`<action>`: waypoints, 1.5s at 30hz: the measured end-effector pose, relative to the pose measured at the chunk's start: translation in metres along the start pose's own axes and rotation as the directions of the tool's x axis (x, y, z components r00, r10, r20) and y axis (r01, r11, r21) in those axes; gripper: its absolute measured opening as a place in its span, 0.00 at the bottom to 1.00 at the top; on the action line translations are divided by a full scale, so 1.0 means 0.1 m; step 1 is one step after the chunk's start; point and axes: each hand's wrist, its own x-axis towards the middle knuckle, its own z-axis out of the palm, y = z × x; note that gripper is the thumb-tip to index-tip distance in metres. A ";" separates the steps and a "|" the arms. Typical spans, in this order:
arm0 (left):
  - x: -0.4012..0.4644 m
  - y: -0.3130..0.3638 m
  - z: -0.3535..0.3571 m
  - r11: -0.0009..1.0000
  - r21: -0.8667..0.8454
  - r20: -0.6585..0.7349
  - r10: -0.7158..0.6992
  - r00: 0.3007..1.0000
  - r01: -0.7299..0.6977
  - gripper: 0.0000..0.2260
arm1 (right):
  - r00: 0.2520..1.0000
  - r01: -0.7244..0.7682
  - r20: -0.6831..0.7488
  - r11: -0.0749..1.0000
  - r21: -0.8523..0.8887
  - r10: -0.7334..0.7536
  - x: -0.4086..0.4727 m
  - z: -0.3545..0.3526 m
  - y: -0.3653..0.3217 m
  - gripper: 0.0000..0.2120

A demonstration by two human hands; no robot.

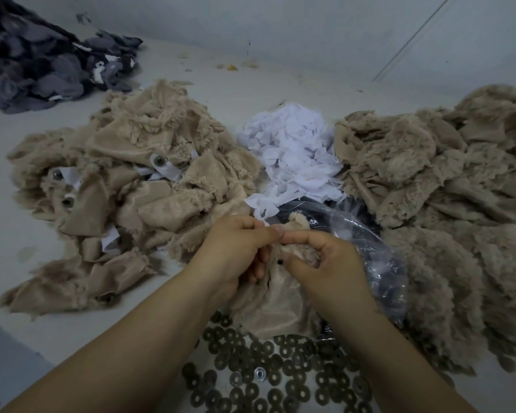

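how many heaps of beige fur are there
2: a left heap beside the white scraps and a right heap on their other side. The left hand and right hand hold one loose beige piece; more may be hidden.

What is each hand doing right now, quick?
Left hand: closed, pinching the beige plush piece.
Right hand: closed, gripping the beige plush piece too.

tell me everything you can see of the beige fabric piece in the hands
The beige fabric piece is plush: smooth woven backing faces up, fur shows at its edges and at a tuft above the hands. It is crumpled, with a small dark stud near its middle. The left hand and right hand both pinch its top; its lower end meets the washers.
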 end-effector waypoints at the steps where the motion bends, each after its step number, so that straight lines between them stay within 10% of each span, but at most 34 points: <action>1: 0.00 0.00 0.00 1.000 -0.023 -0.005 -0.005 1.000 0.005 0.10 | 1.000 0.004 0.000 1.000 0.007 -0.004 0.00 0.00 0.00 0.13; 8: -0.09 0.14 -0.06 0.922 0.187 0.054 0.336 0.940 -0.340 0.13 | 1.000 -0.007 -0.029 0.999 0.031 0.008 0.01 -0.03 -0.03 0.19; 13: -0.15 0.23 -0.11 0.918 0.237 0.305 0.240 0.922 -0.318 0.11 | 0.979 0.162 0.138 0.984 -0.081 -0.150 0.03 -0.08 -0.04 0.40; 17: -0.16 0.20 -0.10 0.918 0.236 0.377 0.215 0.901 -0.319 0.12 | 0.978 0.138 0.170 0.984 -0.109 -0.118 0.07 -0.07 -0.01 0.28; 25: -0.15 0.34 -0.16 0.939 -0.305 0.420 0.281 0.863 -0.157 0.09 | 0.989 -0.057 0.130 0.991 -0.123 0.073 0.14 -0.10 0.05 0.12; 34: -0.24 0.23 0.03 0.969 -0.214 0.448 0.206 0.870 -0.119 0.05 | 0.969 -0.166 0.233 0.917 0.362 0.083 0.12 -0.06 0.08 0.10; 39: -0.37 0.30 0.05 0.950 -0.307 0.706 0.183 0.684 0.063 0.06 | 0.950 -0.279 0.247 0.870 0.407 0.190 0.11 -0.03 0.11 0.02; 45: -0.25 0.20 0.09 0.991 0.080 0.389 0.070 0.919 -0.109 0.07 | 0.966 -0.217 0.216 0.894 0.391 0.140 0.08 -0.05 0.04 0.07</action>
